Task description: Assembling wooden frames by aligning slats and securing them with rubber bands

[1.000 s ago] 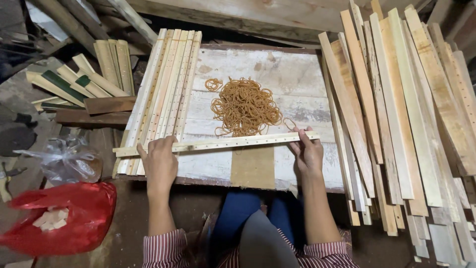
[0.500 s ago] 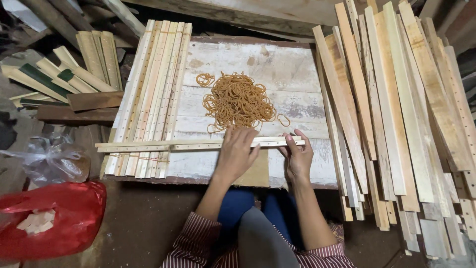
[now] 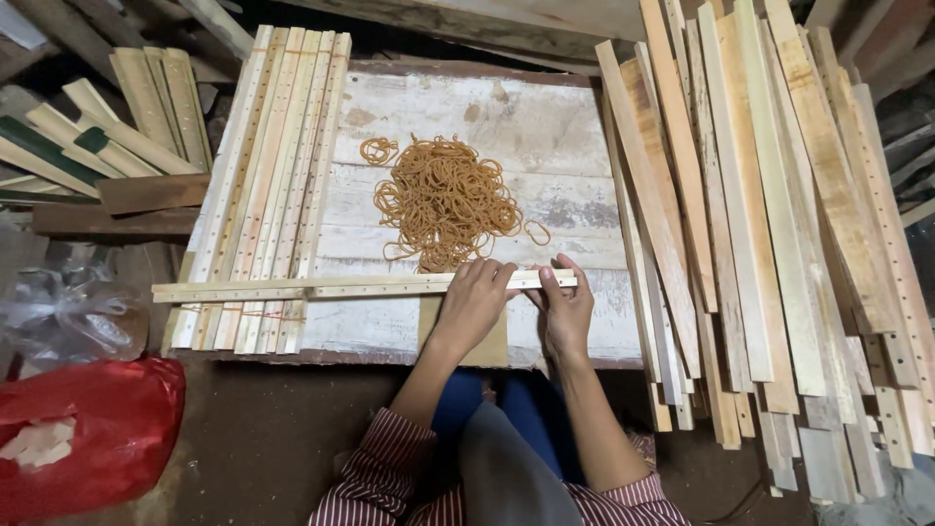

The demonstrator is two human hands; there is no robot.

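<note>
A thin bundle of pale wooden slats with small holes (image 3: 321,287) lies crosswise on a worn white board (image 3: 545,127). My left hand (image 3: 474,304) is curled over the bundle close to its right end. My right hand (image 3: 567,310) pinches that same end, thumb and fingers around it, right beside the left hand. A loose heap of orange rubber bands (image 3: 448,200) lies on the board just beyond both hands. A small separate band (image 3: 378,150) sits at the heap's upper left.
A flat row of similar perforated slats (image 3: 268,175) lies lengthwise on the board's left part, under the bundle. A big pile of longer slats (image 3: 779,214) fills the right side. More wood pieces (image 3: 117,136), a red plastic bag (image 3: 93,438) and a clear bag (image 3: 68,321) are at left.
My left hand has slid from the bundle's left end to its right end, beside my right hand. The bundle stays across the board.
</note>
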